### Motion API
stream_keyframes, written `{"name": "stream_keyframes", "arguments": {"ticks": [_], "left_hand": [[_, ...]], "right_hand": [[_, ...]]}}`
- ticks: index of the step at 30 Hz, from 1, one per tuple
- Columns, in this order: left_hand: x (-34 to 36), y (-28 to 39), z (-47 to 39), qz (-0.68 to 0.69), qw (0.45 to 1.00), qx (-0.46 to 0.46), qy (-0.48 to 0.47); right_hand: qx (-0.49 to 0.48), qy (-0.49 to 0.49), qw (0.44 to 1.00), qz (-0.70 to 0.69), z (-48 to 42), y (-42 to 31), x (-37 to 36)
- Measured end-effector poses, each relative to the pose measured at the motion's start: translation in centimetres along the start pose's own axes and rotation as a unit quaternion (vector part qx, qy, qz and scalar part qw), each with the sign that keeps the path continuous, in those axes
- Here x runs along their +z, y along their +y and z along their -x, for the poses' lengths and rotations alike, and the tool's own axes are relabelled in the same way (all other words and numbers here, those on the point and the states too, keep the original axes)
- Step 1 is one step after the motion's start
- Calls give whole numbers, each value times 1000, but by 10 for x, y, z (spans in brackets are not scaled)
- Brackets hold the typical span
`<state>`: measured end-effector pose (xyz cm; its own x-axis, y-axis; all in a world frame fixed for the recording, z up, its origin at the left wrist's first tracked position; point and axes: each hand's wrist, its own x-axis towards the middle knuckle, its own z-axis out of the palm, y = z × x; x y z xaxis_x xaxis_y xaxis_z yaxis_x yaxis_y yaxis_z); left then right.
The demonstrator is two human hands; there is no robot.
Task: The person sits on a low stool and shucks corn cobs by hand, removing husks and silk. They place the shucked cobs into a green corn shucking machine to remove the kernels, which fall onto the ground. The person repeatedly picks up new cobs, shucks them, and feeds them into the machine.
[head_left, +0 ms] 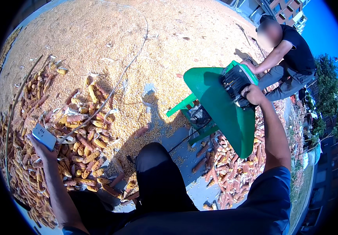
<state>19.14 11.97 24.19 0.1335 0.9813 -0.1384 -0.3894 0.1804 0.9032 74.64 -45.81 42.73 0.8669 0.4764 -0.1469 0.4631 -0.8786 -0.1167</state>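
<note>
My left hand [46,151] holds a white power socket block [43,136], its outlet face turned up, above a heap of corn cobs. A pale cable [104,102] runs from the block across the grain. On the right, my right hand [253,94] grips the black slotted part [236,80] on top of a green corn sheller [213,97]. The machine has a wide green hopper and green legs. Under the hopper sits an electric motor [199,114], partly hidden. A dark cord [183,141] leads from beneath it towards my knee.
Loose corn kernels [98,38] cover the ground ahead. Cobs with kernels [80,164] lie heaped at left; mostly bare cobs [233,173] are piled at right. A co-worker [292,53] bends over the sheller with a hand [248,67] on its top. A long thin pole [14,108] lies at far left.
</note>
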Motion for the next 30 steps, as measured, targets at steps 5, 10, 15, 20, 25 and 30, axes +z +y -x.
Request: {"name": "stream_keyframes", "arguments": {"ticks": [5, 10, 15, 20, 25, 30], "left_hand": [[-14, -8, -8, -3, 996, -37, -81], [4, -13, 3, -18, 999, -36, -30], [2, -8, 9, -29, 999, -34, -27], [-2, -25, 4, -25, 997, -61, -39], [-1, -9, 21, -48, 996, -56, -59], [10, -17, 21, -54, 996, -56, -41]], "right_hand": [[75, -159, 952, 249, -33, 4, 38], [120, -404, 840, 340, -84, 56, 64], [15, -400, 841, 364, -113, 84, 88], [79, -355, 846, 390, -105, 151, 92], [126, -203, 958, 156, -103, 97, 91], [88, -22, 929, -359, -97, 14, 59]]}}
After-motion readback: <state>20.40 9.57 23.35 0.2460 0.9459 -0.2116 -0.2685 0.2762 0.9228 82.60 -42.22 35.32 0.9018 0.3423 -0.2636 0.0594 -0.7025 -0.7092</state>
